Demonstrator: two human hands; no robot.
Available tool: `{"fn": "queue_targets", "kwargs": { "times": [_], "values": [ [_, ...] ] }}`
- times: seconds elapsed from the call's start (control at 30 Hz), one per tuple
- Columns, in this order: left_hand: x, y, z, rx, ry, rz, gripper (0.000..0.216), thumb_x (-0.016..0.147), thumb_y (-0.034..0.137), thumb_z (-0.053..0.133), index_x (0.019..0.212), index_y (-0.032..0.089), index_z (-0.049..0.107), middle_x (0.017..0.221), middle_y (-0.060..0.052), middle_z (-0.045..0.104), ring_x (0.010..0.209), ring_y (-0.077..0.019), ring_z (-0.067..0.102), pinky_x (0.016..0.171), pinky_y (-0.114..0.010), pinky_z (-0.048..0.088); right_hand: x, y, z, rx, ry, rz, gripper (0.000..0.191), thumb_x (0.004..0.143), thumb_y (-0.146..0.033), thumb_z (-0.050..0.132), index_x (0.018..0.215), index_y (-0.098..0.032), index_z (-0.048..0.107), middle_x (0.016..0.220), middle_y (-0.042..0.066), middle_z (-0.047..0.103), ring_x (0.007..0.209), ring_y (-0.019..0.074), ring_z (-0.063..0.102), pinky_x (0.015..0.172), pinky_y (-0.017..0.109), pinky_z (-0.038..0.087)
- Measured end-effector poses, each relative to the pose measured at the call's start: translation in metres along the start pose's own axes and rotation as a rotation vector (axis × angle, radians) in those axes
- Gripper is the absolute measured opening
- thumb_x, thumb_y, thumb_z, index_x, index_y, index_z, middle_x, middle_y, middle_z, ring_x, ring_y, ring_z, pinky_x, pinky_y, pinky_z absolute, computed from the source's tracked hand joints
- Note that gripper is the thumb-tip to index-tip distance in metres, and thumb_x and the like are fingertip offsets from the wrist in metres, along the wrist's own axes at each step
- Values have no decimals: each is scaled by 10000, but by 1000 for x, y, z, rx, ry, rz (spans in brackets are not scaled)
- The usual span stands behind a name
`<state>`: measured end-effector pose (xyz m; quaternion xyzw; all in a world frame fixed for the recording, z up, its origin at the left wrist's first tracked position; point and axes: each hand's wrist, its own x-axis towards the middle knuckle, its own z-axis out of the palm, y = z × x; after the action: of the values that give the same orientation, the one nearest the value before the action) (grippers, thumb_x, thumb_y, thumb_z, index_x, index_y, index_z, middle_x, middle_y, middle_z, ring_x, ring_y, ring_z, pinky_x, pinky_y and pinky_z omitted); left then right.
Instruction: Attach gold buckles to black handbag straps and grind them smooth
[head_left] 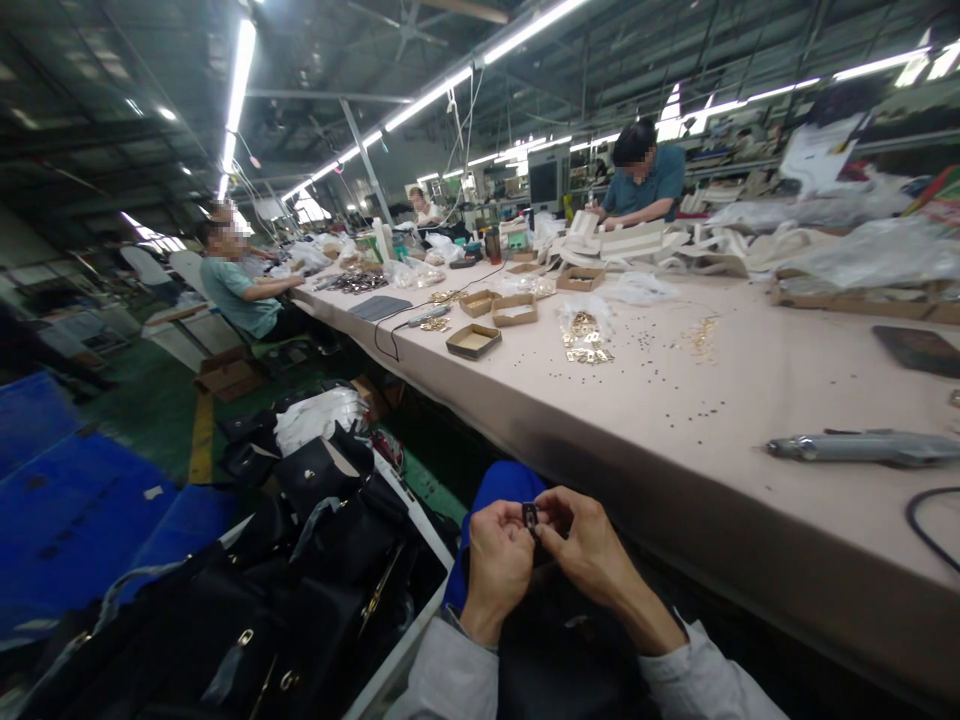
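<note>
Low in the head view, my left hand point(496, 565) and my right hand point(589, 550) meet just below the table edge, over my lap. Both are closed in a pinch on a small dark metal buckle piece point(530, 516) held between the fingertips. A black bag point(555, 650) lies in my lap under the wrists. Grey sleeves cover both forearms.
A long beige worktable point(675, 400) runs from right to far left, with a grey power screwdriver point(862, 447), scattered gold fittings point(586, 340), small cardboard trays point(473, 341) and a black cable. A bin of black bags point(300, 580) stands at my left. Other people sit along the table.
</note>
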<state>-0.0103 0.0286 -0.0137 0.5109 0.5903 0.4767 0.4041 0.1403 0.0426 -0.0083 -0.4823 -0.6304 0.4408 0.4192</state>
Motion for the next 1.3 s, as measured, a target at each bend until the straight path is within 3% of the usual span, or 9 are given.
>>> {"fn": "queue_targets", "kwargs": {
  "times": [0.13,0.4,0.6,0.93,1.17,1.3],
  "values": [
    [1,1,-3,-37,-11,-11,173,726,172,683,877,112,744,837,-137,798,690,-219,732,594,-249,530,1,0,0,-19,4,-1,131,794,-201,615,902,-181,686,812,37,722,742,200,675,703,302,515],
    [1,9,-5,-29,15,-39,144,674,178,727,799,108,746,738,-110,775,601,-182,675,525,-220,462,3,7,0,-4,-11,-12,118,789,-204,610,887,-181,672,814,37,717,752,199,673,720,304,519],
    [2,17,-10,-32,-49,-48,157,700,179,702,825,102,758,754,-108,777,593,-167,665,547,-221,463,3,10,0,-7,-16,-13,134,802,-199,616,924,-175,666,855,46,724,790,205,680,745,312,528],
    [-1,2,-6,112,-7,50,141,741,114,623,847,138,711,789,-86,760,621,-175,662,546,-227,455,1,10,3,-28,-17,-7,114,794,-168,606,897,-185,653,832,37,716,763,200,673,725,308,522],
    [2,17,-11,18,-99,-41,148,677,146,708,819,109,725,676,-51,706,488,-112,543,476,-203,366,2,6,0,-9,-12,-8,115,788,-179,605,895,-186,646,828,40,712,772,206,680,734,316,532],
    [4,15,-9,26,-88,-18,146,690,141,691,827,105,730,695,-58,713,523,-117,558,495,-201,383,2,7,-2,3,-1,-6,136,783,-177,606,912,-183,645,838,40,705,772,204,680,739,319,539]
  ]
}}
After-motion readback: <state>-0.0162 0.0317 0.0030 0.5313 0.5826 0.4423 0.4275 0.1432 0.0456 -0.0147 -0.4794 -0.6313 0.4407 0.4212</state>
